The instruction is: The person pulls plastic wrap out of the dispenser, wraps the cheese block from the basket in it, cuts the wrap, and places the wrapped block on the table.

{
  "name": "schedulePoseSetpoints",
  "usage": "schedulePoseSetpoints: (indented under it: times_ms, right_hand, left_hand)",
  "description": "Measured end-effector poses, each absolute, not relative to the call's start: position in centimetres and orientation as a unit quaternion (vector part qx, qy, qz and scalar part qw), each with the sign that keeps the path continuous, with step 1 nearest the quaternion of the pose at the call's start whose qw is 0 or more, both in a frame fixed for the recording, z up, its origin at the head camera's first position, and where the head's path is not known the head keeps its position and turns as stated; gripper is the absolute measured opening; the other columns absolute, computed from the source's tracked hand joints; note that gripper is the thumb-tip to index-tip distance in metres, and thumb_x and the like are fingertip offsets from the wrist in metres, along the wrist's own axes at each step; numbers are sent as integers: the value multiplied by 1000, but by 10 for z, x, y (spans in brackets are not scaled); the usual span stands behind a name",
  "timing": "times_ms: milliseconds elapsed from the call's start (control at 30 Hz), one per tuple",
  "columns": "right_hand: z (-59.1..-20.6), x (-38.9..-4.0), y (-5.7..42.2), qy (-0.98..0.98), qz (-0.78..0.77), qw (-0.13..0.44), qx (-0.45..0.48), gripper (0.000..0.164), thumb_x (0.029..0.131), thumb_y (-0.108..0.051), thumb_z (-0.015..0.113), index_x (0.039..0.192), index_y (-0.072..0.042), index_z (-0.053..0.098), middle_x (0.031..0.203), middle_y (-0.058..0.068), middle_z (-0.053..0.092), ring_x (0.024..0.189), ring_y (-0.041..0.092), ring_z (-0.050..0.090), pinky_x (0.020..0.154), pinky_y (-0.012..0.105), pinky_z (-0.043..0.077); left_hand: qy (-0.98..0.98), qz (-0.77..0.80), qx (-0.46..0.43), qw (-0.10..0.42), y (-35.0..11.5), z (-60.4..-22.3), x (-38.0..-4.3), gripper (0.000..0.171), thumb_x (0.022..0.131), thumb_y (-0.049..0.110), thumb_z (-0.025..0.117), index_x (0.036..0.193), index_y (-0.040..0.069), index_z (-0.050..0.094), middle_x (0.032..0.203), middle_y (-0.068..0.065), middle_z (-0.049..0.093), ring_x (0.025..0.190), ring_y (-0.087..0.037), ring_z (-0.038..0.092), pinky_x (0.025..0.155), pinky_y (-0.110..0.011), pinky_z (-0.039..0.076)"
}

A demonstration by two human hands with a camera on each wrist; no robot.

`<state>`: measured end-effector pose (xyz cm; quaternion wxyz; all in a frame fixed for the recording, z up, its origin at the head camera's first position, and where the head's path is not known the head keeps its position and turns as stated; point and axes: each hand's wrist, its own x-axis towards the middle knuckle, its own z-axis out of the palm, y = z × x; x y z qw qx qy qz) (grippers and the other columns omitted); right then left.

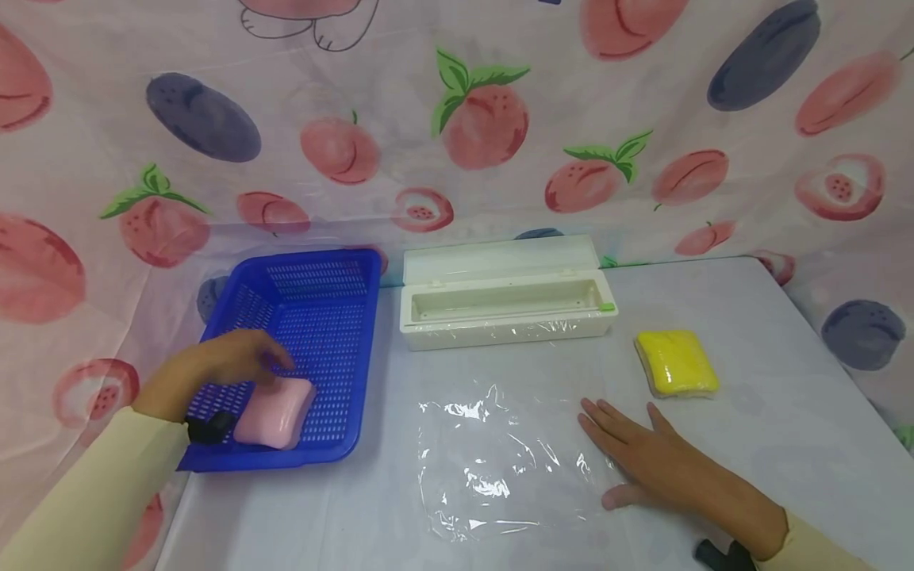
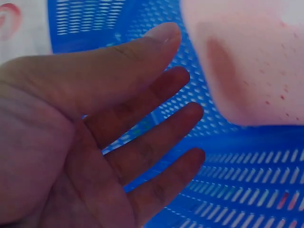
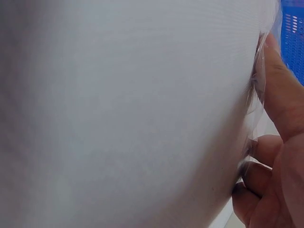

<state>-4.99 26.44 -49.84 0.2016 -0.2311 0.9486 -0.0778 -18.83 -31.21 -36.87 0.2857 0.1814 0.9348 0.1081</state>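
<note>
My left hand [image 1: 239, 357] reaches into a blue plastic basket [image 1: 332, 341] at the left. Beneath its fingertips in the head view lies a pink sponge [image 1: 277, 414], smooth and shiny on top. The left wrist view shows the fingers loosely extended, with a gap between them and the speckled pink sponge [image 2: 266, 66]. On the table, my right hand [image 1: 653, 464] lies with fingers spread at the right edge of a sheet of clear plastic film [image 1: 500, 468]. Film [image 3: 258, 83] also shows along the right fingers [image 3: 263, 178] in the right wrist view.
Behind the film stands a white cling film box [image 1: 510, 325], its lid [image 1: 500, 258] raised. A yellow sponge [image 1: 677, 363] with a glossy surface sits beyond my right hand. Fruit-patterned cloth [image 1: 400, 103] hangs at the back of the white table [image 1: 807, 460].
</note>
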Motion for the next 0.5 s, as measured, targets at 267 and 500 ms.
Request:
schedulePoseSetpoints:
  times_ms: [267, 500]
  right_hand:
    - [-496, -50, 265, 947, -91, 204, -232, 113, 71, -79, 69, 162, -25, 29, 171, -1, 21, 156, 32, 24, 109, 83, 12]
    - [-494, -49, 266, 946, -90, 203, -235, 112, 71, -78, 69, 162, -25, 29, 171, -1, 21, 156, 32, 24, 108, 83, 11]
  left_hand:
    - [927, 84, 152, 333, -321, -382, -195, 29, 87, 13, 77, 115, 5, 76, 113, -15, 74, 107, -37, 67, 93, -57, 55]
    - [930, 72, 166, 320, -323, -387, -197, 18, 85, 14, 80, 102, 11, 77, 99, -4, 73, 94, -25, 65, 86, -49, 57]
